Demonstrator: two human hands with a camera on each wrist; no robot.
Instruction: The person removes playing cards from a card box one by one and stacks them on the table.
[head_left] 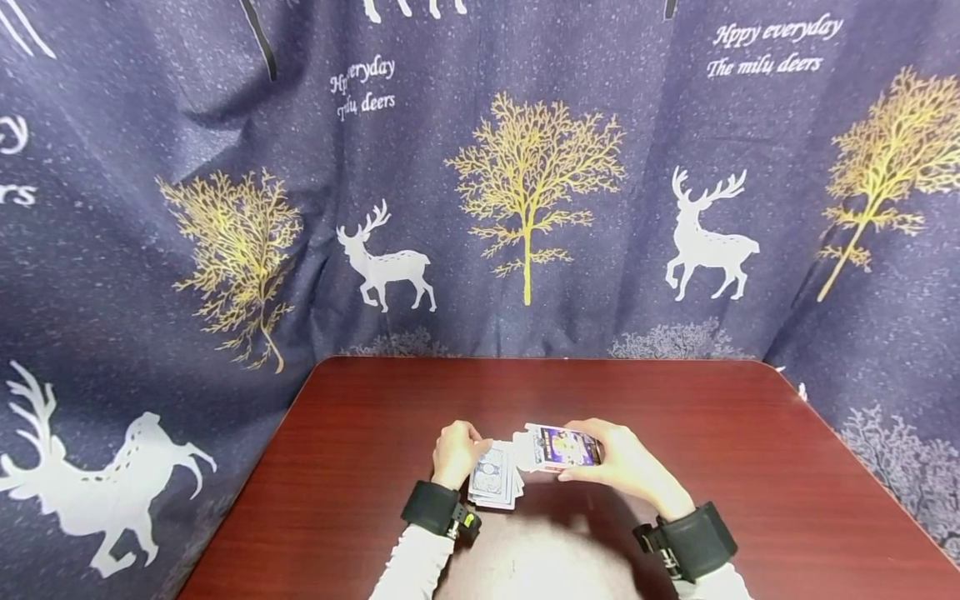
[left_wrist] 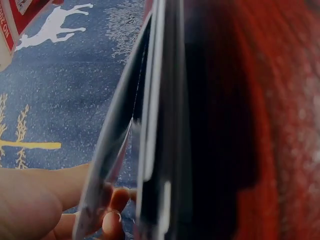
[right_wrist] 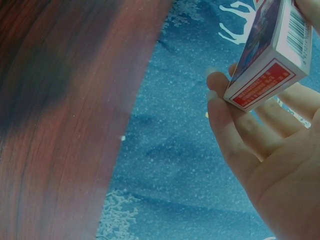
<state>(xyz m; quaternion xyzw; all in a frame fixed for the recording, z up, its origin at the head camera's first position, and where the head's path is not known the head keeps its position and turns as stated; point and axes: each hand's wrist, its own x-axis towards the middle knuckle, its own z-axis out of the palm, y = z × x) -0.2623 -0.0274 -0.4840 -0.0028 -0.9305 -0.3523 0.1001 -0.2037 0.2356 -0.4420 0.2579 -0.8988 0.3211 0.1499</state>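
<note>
My left hand (head_left: 454, 455) pinches a fanned, uneven stack of playing cards (head_left: 491, 479) at its far corner, the patterned blue-and-white backs facing up. In the left wrist view the cards (left_wrist: 150, 115) show edge-on, one standing apart from the others, with finger and thumb around the near end. The right hand (head_left: 628, 465) grips a card box (head_left: 573, 448) by its right end, thumb on the near side and fingers on the far side. White flaps of the box stick out toward the cards. A barcode and a red label mark the box's end (right_wrist: 265, 85) in the right wrist view.
Both hands work over a reddish-brown wooden table (head_left: 375, 408) with rounded far corners. Bright glare lies on its near middle. A dark blue curtain (head_left: 480, 183) printed with deer and trees hangs behind and beside it. Black straps (head_left: 693, 542) circle both wrists.
</note>
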